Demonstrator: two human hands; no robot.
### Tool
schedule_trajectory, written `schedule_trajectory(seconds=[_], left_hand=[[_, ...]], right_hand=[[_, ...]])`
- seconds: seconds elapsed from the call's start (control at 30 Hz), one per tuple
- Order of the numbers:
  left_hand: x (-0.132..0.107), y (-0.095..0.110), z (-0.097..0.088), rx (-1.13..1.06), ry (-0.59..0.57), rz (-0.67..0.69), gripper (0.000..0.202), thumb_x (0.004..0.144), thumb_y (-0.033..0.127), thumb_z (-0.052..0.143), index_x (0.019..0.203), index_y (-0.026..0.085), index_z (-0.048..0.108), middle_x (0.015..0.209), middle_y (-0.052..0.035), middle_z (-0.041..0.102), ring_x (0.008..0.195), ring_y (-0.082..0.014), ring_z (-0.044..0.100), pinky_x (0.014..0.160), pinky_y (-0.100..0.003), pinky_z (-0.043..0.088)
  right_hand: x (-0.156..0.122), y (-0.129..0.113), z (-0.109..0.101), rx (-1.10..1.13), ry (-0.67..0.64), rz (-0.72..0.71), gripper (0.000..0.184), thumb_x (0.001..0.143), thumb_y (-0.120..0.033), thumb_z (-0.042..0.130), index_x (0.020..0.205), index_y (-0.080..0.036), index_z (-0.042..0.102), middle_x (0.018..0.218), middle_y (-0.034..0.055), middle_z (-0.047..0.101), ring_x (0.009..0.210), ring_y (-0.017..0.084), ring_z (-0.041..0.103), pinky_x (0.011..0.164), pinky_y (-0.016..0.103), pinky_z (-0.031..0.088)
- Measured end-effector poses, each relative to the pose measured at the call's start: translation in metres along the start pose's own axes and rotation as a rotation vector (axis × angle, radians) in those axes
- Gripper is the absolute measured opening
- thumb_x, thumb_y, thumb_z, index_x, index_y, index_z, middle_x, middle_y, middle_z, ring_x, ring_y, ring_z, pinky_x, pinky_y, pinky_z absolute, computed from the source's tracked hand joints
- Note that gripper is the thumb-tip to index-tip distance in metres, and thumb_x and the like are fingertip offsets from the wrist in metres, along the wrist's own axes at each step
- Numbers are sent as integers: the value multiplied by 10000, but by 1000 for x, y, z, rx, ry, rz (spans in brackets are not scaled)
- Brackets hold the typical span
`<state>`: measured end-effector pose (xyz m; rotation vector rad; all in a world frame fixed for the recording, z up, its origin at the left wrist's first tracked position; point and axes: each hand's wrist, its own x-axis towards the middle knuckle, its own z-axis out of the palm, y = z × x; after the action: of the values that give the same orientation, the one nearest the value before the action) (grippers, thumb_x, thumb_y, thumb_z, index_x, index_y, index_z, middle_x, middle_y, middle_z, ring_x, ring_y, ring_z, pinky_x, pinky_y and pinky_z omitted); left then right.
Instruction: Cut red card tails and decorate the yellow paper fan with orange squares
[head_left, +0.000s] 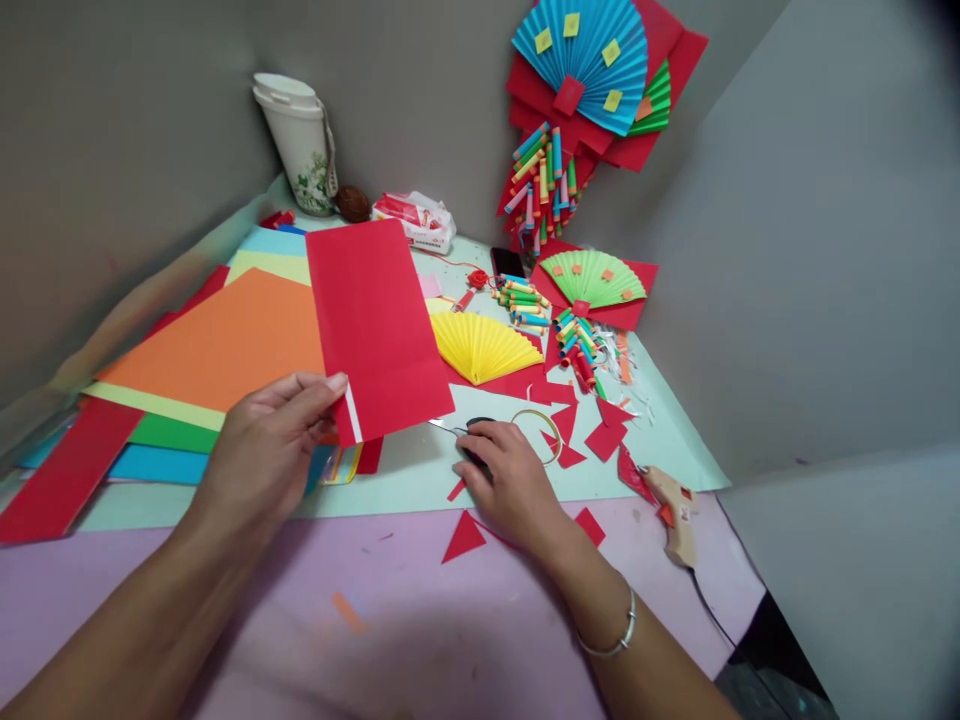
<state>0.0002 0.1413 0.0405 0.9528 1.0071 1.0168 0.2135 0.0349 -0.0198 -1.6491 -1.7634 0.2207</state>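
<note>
My left hand [274,425] pinches a red sheet of paper [379,320] at its lower left corner and holds it up above the table. A white strip shows along that corner. Over the table, my right hand [514,475] has its fingers curled on the black handles of a pair of scissors [478,450], whose blades point left beneath the sheet's lower edge. A yellow roll of tape [556,447] lies just behind the right hand. Red paper scraps [465,538] are scattered around it. Behind the sheet sits a folded yellow paper fan [484,348].
Stacked coloured paper [217,340] covers the left side. A glue gun [675,515] lies at right, its cord running off the edge. At the back are a white cup [296,140], a tissue pack [420,220], a phone [508,263] and paper rolls [525,300]. Fan decorations [592,60] hang on the wall.
</note>
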Motion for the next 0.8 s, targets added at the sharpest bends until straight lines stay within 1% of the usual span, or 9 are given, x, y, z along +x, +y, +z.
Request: schedule_trajectory(seconds=[0.1, 0.23, 0.3, 0.37, 0.47, 0.53, 0.63, 0.73, 0.8], left_hand=[[1, -3, 0, -15, -7, -16, 225, 798, 334, 739, 673, 190, 620, 625, 48, 601, 601, -102, 523, 574, -211, 435], [-1, -10, 5, -22, -55, -98, 217, 750, 320, 766, 646, 202, 616, 602, 41, 592, 546, -100, 496, 516, -212, 412], [-3, -15, 9, 4, -94, -133, 229, 747, 325, 769, 640, 207, 606, 589, 47, 584, 544, -102, 495, 515, -209, 405], [-6, -21, 13, 40, -131, -168, 239, 754, 338, 761, 640, 206, 598, 595, 44, 594, 562, -108, 514, 544, -212, 411], [-11, -30, 18, 75, -195, -201, 243, 756, 354, 751, 646, 203, 595, 600, 38, 610, 580, -125, 541, 589, -235, 428], [-14, -35, 20, 71, -244, -226, 224, 742, 349, 757, 672, 203, 603, 638, 21, 651, 619, -152, 583, 633, -266, 455], [-17, -39, 22, 43, -294, -260, 222, 741, 367, 759, 714, 202, 613, 706, -5, 697, 682, -188, 636, 690, -310, 483], [-19, -38, 23, 47, -315, -284, 232, 761, 404, 748, 747, 201, 638, 726, -11, 698, 705, -197, 648, 717, -327, 490], [-18, -37, 23, 92, -315, -275, 255, 786, 441, 723, 760, 194, 664, 735, -20, 695, 697, -186, 629, 704, -313, 476]], right_hand=[[1, 10, 3, -86, 13, -5, 253, 931, -179, 543, 1102, -234, 721, 1129, 112, 691, 1078, 273, 600, 945, 439, 499], [7, 20, -7, -72, 140, 82, 242, 929, -210, 541, 1078, -217, 731, 1131, 123, 694, 1098, 280, 594, 982, 450, 474], [9, 17, -13, 65, 204, 179, 229, 930, -276, 560, 1073, -220, 729, 1114, 111, 703, 1089, 272, 604, 975, 432, 472], [8, 9, -18, 322, 204, 329, 253, 935, -373, 568, 1076, -230, 721, 1065, 83, 721, 1019, 248, 639, 918, 389, 499], [6, -3, -18, 714, 95, 555, 326, 903, -511, 593, 1003, -231, 728, 917, 35, 740, 828, 207, 669, 767, 325, 528], [3, -8, -14, 867, 25, 655, 328, 856, -535, 653, 917, -222, 733, 829, 16, 738, 734, 189, 658, 693, 301, 520], [1, -10, -8, 1003, -1, 731, 298, 802, -509, 728, 859, -216, 731, 802, 15, 747, 694, 190, 661, 656, 298, 520], [1, -9, -6, 1067, 26, 732, 288, 789, -497, 744, 845, -215, 726, 819, 23, 760, 710, 204, 680, 658, 306, 532], [1, -9, -7, 1071, 40, 730, 281, 789, -491, 747, 828, -215, 717, 820, 22, 761, 714, 205, 685, 662, 305, 535]])
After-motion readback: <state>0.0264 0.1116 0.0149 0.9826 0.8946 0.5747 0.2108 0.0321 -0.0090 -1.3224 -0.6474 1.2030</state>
